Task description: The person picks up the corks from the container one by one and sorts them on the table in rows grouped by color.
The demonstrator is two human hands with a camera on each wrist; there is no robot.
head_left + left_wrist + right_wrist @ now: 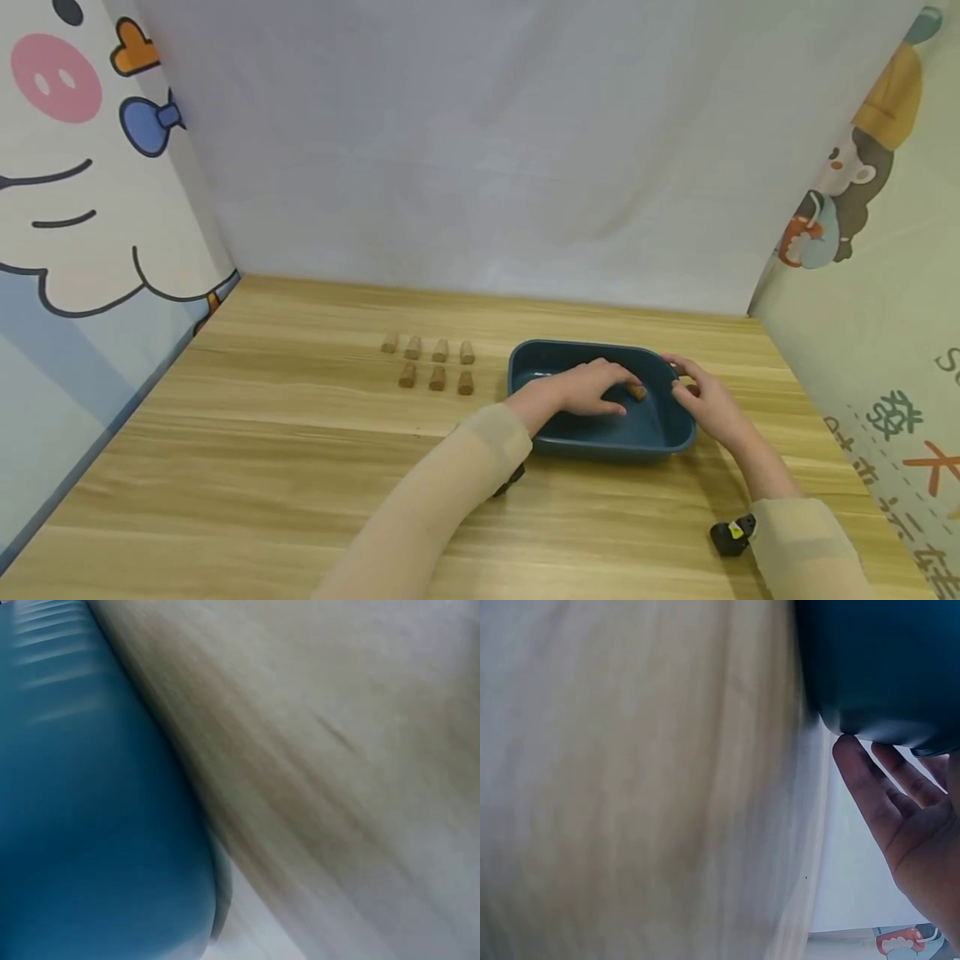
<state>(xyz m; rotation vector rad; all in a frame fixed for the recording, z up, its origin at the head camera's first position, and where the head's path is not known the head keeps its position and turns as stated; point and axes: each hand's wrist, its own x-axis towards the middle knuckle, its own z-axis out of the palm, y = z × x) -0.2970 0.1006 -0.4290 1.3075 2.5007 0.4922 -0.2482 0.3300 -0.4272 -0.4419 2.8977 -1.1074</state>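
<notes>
A dark blue plastic basin [600,450] sits on the wooden table. My left hand [588,387] reaches into it over the left side, with its fingertips at a small cork [637,391] inside near the right end. Its thumb is apart from the cork. At the basin's right end my right hand [712,408] holds the rim, thumb over the edge and fingers at the outer side. In the right wrist view, fingertips touch the basin's outer wall [885,675]. Only the basin's outside [97,810] and the tabletop show in the left wrist view.
Left of the basin, several corks [440,351] stand in a back row and three more [437,378] in a front row on the table [262,433]. A pale curtain [480,167] hangs behind. Printed panels flank both sides. A small black device [729,537] is at the right wrist.
</notes>
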